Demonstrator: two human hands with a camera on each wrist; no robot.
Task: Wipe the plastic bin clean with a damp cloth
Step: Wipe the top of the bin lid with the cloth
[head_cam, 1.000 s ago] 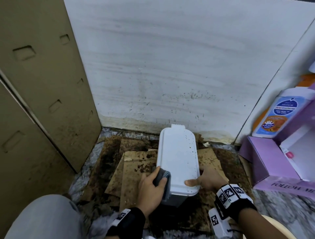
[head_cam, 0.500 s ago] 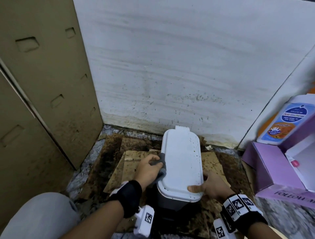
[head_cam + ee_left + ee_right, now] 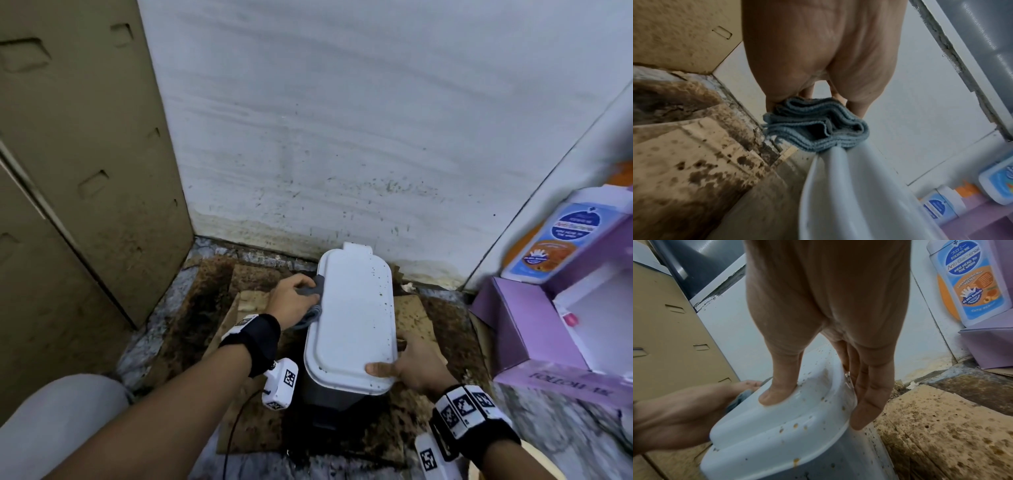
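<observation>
- Clearly mid-job, by the look of it: stood shut on stained cardboard (image 3: 246, 342) against the wall (image 3: 342, 137), the bin (image 3: 352, 318) with its white lid (image 3: 777, 421) down over a grey body.
- Judged partly wiped at most: brown specks and drips spread over the lid's right half and its near rim, plain in the right wrist view; seemed cleaner on the lid's left part, though too blurred to say for sure.
- Left to do, judging by the spots: the lid's right side, its near edge, and probably the grey body below, of which little showed.
- Was bunched in folds against the lid's far left edge, the cloth (image 3: 816, 128), grey-blue; wrapped over that rim in the left wrist view.
- Gripped the cloth with curled fingers, the left hand (image 3: 291, 301), at the lid's left side, forearm reaching in from the lid's near left, wrist band on.
- Steadied the bin at the lid's near right corner, the right hand (image 3: 407, 366): thumb (image 3: 777, 392) pressed flat on the lid's top, fingers (image 3: 865, 392) straight down along the lid's right side, together; clamped thumb against fingers on the rim, not curled round it.
- Could not tell dampness of the cloth.
- Stood well right of the bin, a purple box (image 3: 534, 329) with a wash bottle (image 3: 970, 282).
</observation>
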